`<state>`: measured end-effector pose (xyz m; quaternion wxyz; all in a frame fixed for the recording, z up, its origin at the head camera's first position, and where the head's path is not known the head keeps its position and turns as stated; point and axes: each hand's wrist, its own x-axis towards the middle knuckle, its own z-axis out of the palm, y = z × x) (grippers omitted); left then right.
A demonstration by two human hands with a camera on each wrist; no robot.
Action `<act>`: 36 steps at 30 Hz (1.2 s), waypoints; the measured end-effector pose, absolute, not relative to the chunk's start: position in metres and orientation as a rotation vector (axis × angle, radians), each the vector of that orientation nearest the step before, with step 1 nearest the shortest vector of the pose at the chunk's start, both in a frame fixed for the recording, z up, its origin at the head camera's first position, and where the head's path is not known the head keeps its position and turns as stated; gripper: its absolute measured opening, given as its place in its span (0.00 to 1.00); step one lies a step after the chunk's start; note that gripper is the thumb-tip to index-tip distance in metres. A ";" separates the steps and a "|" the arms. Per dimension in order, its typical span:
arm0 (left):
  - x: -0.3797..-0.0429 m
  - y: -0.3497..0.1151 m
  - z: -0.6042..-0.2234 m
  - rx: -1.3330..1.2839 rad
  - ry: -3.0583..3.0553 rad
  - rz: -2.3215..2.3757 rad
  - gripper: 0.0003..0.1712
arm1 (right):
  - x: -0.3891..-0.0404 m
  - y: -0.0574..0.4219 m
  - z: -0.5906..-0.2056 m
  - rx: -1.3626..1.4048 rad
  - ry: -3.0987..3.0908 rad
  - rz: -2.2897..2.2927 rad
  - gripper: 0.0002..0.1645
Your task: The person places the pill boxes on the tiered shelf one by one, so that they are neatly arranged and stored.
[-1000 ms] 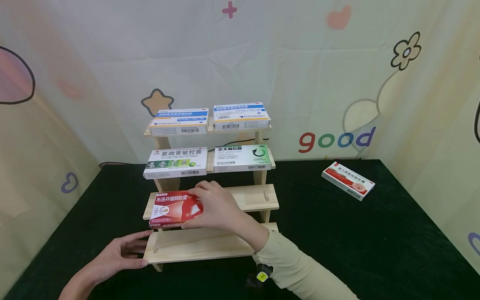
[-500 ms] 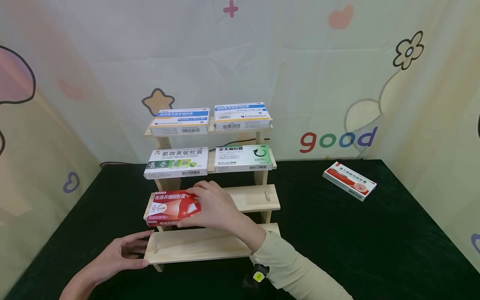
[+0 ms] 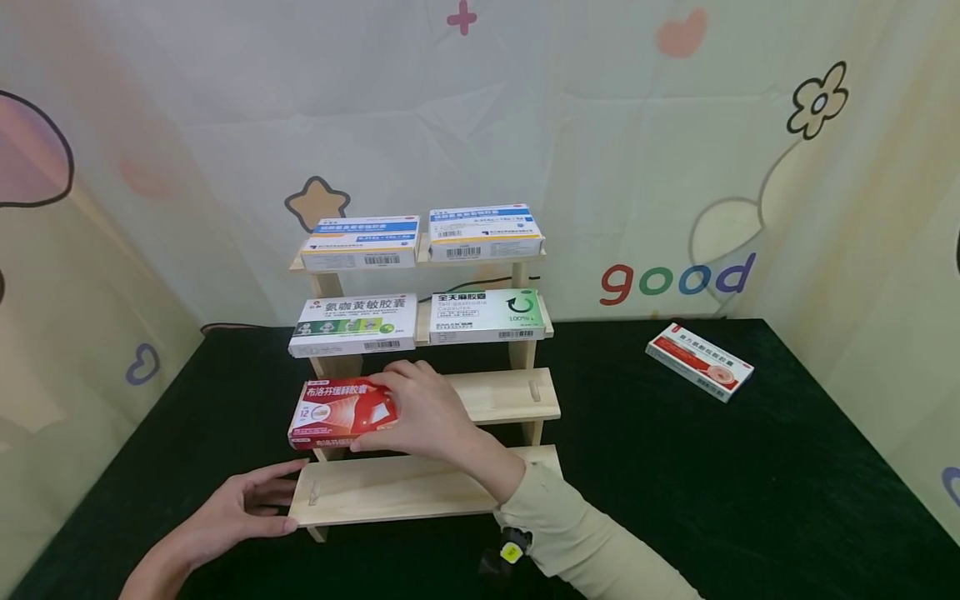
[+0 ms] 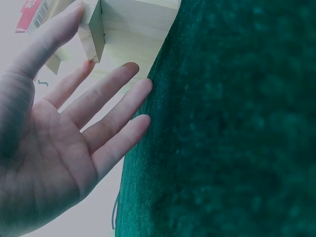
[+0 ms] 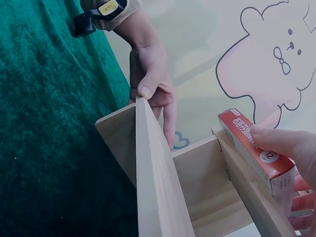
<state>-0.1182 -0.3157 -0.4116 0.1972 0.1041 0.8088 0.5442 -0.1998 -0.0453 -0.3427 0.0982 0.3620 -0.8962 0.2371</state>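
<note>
My right hand (image 3: 427,410) grips the right part of a red medicine box (image 3: 330,414), thumb at its front edge and fingers over its back. The box lies at the left end of the second board from the bottom of a stepped wooden rack (image 3: 397,487). In the right wrist view, the red box (image 5: 256,148) is on the board's edge with my thumb against its printed face. My left hand (image 3: 228,512) pinches the left end of the lowest board between thumb and index finger. Its other fingers stay loosely extended in the left wrist view (image 4: 64,143).
Two blue-and-white boxes (image 3: 360,244) stand on the top board. Below them are a white-green capsule box (image 3: 352,327) and another green-white box (image 3: 487,317). A red-and-white box (image 3: 700,361) lies on the dark green cloth (image 3: 675,483) to the right. Behind hangs a patterned curtain (image 3: 562,167).
The red box has shifted a little to the left along its board, with my right hand moving along. My left hand keeps its place on the lowest board.
</note>
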 end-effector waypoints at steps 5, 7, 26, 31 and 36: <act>-0.118 -0.316 -0.412 0.284 2.269 1.517 0.38 | -0.200 -0.045 -0.344 1.067 -2.642 0.700 0.42; -0.118 -0.316 -0.411 0.281 2.267 1.517 0.39 | -0.200 -0.044 -0.344 1.072 -2.638 0.702 0.42; -0.119 -0.316 -0.414 0.280 2.266 1.524 0.38 | -0.197 -0.027 -0.336 1.150 -2.627 0.689 0.46; -0.119 -0.316 -0.414 0.284 2.263 1.527 0.38 | -0.196 -0.015 -0.333 1.168 -2.622 0.656 0.46; -0.120 -0.317 -0.414 0.291 2.261 1.531 0.38 | -0.195 0.001 -0.333 1.214 -2.646 0.601 0.46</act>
